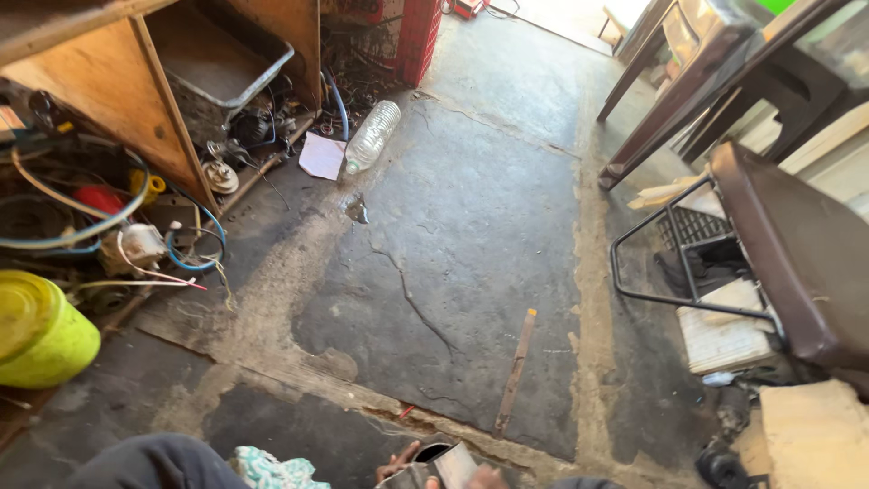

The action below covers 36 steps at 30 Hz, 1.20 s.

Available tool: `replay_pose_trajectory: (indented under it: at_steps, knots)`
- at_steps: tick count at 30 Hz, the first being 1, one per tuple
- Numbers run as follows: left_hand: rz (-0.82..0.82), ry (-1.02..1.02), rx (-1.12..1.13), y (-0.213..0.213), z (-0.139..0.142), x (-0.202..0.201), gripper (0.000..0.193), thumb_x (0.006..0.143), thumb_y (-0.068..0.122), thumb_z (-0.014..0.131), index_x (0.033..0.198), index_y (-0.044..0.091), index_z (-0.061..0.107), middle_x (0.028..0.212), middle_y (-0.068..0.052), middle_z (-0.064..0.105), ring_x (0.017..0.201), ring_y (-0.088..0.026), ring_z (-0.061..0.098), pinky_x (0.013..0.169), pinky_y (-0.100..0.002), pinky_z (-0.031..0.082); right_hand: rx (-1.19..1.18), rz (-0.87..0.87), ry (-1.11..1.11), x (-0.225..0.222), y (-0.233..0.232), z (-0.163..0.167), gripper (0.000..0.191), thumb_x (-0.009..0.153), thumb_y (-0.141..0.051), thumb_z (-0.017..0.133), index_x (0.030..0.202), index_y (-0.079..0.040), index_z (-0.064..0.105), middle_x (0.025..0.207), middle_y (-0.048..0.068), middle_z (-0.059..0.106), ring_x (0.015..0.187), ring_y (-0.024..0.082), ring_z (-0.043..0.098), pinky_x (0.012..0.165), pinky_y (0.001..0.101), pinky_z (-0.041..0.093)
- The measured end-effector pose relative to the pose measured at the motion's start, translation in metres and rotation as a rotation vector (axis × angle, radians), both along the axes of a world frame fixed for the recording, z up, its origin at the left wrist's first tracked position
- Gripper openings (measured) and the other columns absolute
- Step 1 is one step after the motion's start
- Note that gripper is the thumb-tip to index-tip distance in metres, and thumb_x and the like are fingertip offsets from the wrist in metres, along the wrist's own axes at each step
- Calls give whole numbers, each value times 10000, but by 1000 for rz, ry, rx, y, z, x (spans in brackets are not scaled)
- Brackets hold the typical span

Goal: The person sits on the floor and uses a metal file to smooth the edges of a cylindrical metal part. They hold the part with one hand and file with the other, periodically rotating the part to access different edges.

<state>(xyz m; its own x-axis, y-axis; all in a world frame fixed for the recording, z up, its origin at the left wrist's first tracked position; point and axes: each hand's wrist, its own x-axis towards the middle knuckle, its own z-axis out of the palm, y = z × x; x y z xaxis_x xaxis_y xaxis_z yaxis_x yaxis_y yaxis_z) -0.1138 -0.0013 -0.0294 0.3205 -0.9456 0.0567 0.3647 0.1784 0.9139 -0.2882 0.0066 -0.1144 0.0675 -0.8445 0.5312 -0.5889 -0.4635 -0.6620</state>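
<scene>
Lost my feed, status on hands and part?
Fingers on a metal piece at frame bottom; which hand, unclear. Grip unclear. Wooden strip lies ahead on floor.

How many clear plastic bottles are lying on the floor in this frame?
1. The clear plastic bottle lies on its side on the floor beside the wooden shelf unit, next to a sheet of paper. Others may be hidden in the shelf clutter.

Mostly cut off at six o'clock: fingers and a small metal part.

Fingertips [398, 460] only just showing above the bottom edge, rest of that hand out of frame; which hand, impossible to tell. Grey metal piece [441, 464] beside them cropped below, kind and grip unclear. Dark trouser knee [154, 460] at seven o'clock cut by the edge. Yellow-green tub [41, 335] at nine o'clock sliced by the left border. Tangle of wires and parts [136, 244] under the wooden shelf [109, 100] at ten o'clock too cluttered to sort out.
</scene>
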Motion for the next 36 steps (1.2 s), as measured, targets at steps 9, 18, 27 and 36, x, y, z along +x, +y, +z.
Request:
replay_pose_trajectory:
  at_steps: [9, 18, 27, 36]
  knots:
    - [11, -37, 47, 9, -2, 0, 346, 920, 199, 678, 1178, -18, 599, 1295, -168, 668, 1161, -279, 619, 1078, -421, 420, 186, -283, -305, 38, 21, 24, 319, 1054, -157, 470, 1161, 13, 717, 1256, 200, 732, 1265, 342, 675, 1135, 486, 472]
    - [7, -28, 216, 51, -20, -8, 416, 914, 236, 650, 1263, 16, 603, 1297, -134, 654, 1180, -258, 618, 1054, -394, 460, 97, -326, -189, 59, 73, 74, 296, 1061, -143, 493, 1163, 26, 713, 1256, 204, 731, 1300, 353, 659, 1210, 500, 419]
    - [9, 20, 79, 47, -16, -8, 352, 950, 241, 675, 1172, -1, 549, 1351, -165, 621, 1295, -277, 567, 1109, -419, 441, 101, -217, -184, 64, 66, 93, 291, 1070, -152, 502, 1145, 33, 713, 1224, 174, 741, 1343, 325, 641, 1258, 506, 382]
    - [25, -51, 38, 48, -13, -6, 357, 980, 267, 694, 1172, 1, 554, 1198, -170, 668, 1366, -328, 544, 1207, -482, 384, 214, -227, -201, 56, 58, 102, 289, 1047, -106, 508, 1181, 50, 711, 1265, 184, 728, 1331, 332, 632, 1237, 468, 381]
